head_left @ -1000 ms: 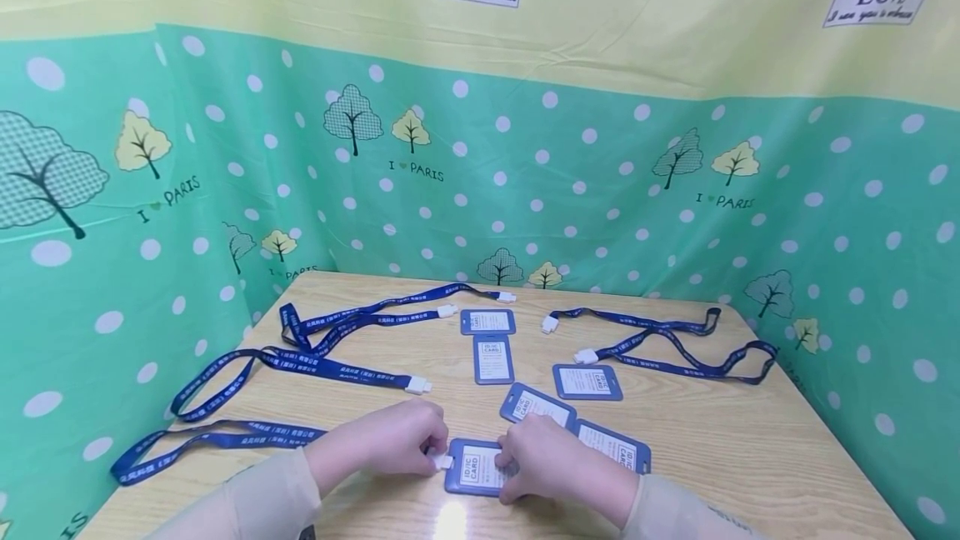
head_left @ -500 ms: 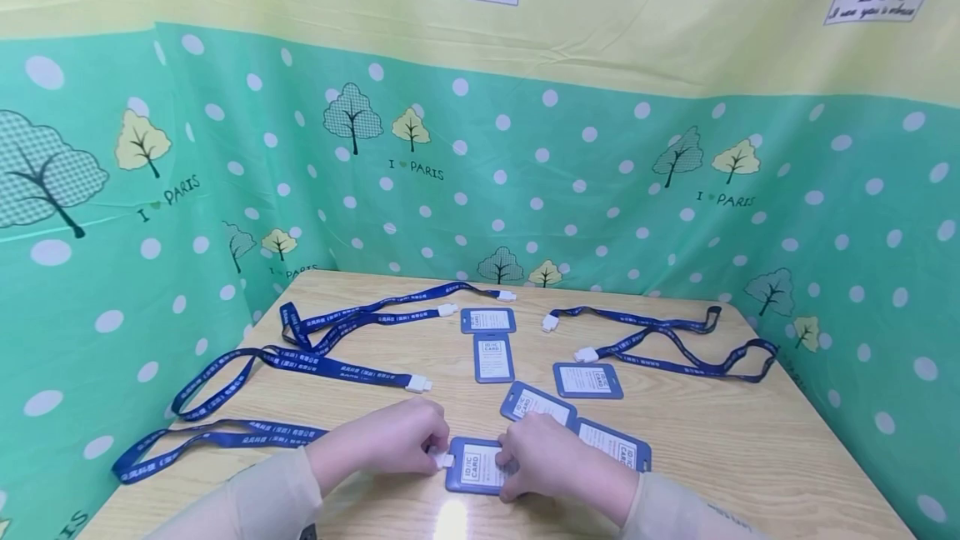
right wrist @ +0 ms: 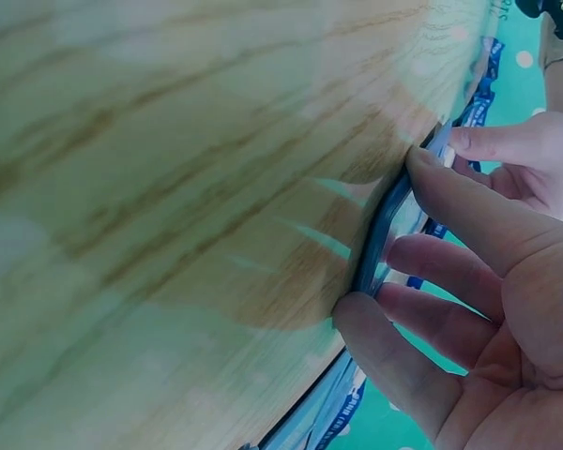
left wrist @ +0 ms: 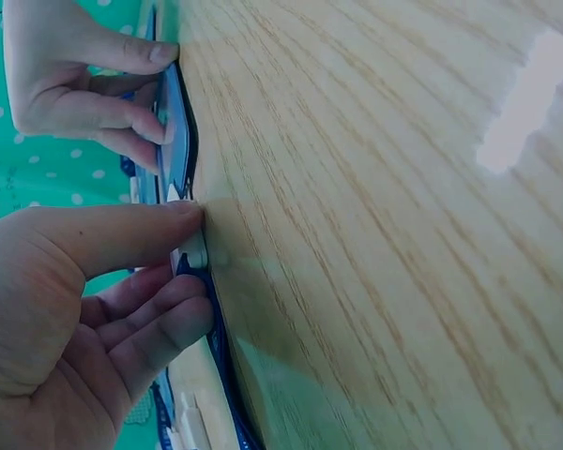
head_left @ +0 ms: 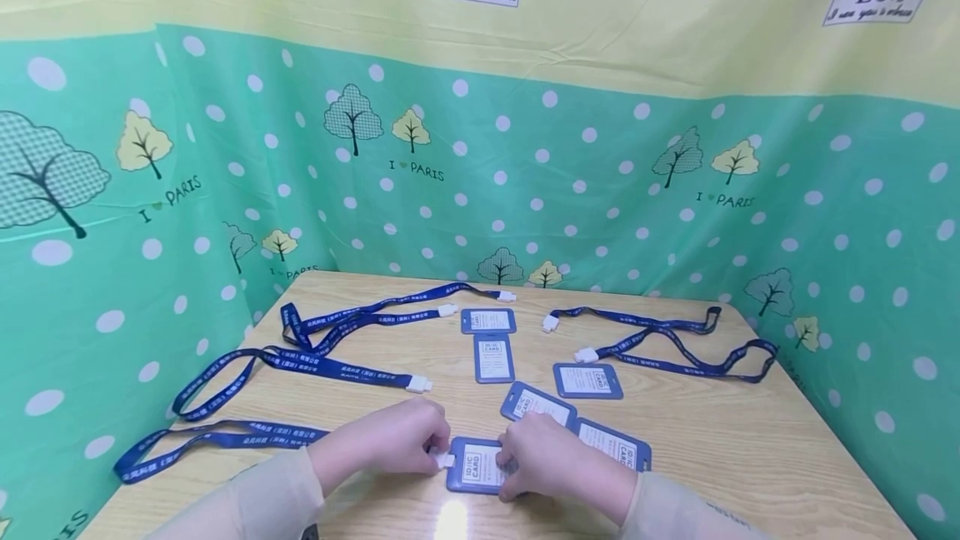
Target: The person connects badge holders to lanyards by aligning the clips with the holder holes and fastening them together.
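Fingers of the left hand pinch a white clip at the end of a blue lanyard, while those of the right hand grasp a blue badge holder by its edges. This holder lies on the near part of the wooden surface, the clip meeting its slotted end; whether it is hooked in cannot be told. The right hand hides the holder's far end and crowds two touching holders, one angled, the other partly covered. Another holder lies beyond them, near a looped lanyard; an upright pair and sideways one sit farther back. More lanyards spread leftward, before a polka-dot curtain.
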Tool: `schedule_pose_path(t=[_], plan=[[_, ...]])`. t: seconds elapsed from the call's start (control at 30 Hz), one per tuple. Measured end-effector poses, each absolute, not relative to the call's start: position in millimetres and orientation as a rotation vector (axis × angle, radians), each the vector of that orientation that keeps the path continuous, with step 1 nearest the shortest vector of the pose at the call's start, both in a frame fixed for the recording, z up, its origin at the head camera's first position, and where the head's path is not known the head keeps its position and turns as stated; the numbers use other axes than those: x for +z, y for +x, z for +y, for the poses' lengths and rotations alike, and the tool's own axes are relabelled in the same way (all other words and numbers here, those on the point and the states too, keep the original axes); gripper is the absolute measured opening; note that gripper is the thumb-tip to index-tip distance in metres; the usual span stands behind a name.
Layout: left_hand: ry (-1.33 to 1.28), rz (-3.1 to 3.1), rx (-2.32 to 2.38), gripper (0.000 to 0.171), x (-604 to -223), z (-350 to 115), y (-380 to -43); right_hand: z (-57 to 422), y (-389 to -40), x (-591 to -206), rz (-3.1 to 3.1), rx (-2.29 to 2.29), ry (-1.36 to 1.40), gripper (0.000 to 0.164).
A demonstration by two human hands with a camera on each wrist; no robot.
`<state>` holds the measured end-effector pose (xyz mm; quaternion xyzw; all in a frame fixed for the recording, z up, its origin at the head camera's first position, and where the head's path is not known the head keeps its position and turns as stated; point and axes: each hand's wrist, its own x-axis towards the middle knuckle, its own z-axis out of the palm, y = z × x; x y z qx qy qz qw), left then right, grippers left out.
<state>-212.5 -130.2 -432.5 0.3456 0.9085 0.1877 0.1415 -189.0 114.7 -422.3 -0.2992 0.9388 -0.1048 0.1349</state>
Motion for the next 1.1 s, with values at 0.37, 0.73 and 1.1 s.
schedule_pose_path(t=[0.37,0.73,1.1], plan=[[0.984,2.632,0.541,0.015,-435.0,-130.1,-213.3,112.9,-186.9,-423.1,2.739,-0.312,-0.885,0.034],[0.96,2.63,0.563,0.015,-431.7,-126.9,-210.8,111.5,-186.2,-422.6,2.755,-0.317,-0.857,0.031],[0.944,2.655,0.561,0.015,-434.5,-126.0,-209.5,110.6,-184.0,-425.0,2.766,-0.358,-0.84,0.027]])
